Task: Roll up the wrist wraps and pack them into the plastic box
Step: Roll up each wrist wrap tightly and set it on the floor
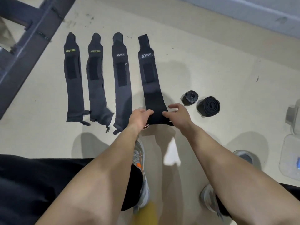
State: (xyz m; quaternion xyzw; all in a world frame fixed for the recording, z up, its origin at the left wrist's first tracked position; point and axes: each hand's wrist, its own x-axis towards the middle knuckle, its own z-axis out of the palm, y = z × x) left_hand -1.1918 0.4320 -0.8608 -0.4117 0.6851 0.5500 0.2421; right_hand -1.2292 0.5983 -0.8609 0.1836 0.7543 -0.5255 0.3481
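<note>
Wraps, four, lie flat and side by side on the floor (211, 62), long axes running away from the person. From the left: two XUEYING wraps (73, 82), a third wrap (121, 88) with a white logo, and the XTEP wrap (150, 88). Both hands meet at the near end of the XTEP wrap. The left hand (141, 116) grips its near left corner, fingers (149, 112) curled over the fabric. The right hand (177, 114) holds its near right corner, lower fingertips bent onto the cloth and upper fingers raised and curled above it. The rest of this wrap lies stretched out beyond the fingers. Two rolls (209, 106), already wound, lie on the floor just right of the right hand. The box (290, 156), clear plastic, sits at the right edge, well apart from the hands. The floor is beige and scuffed; a dark metal frame (32, 30) crosses the upper left, a pale wall (259, 10) the upper right. Grey shoes (142, 161) show beneath the forearms.
</note>
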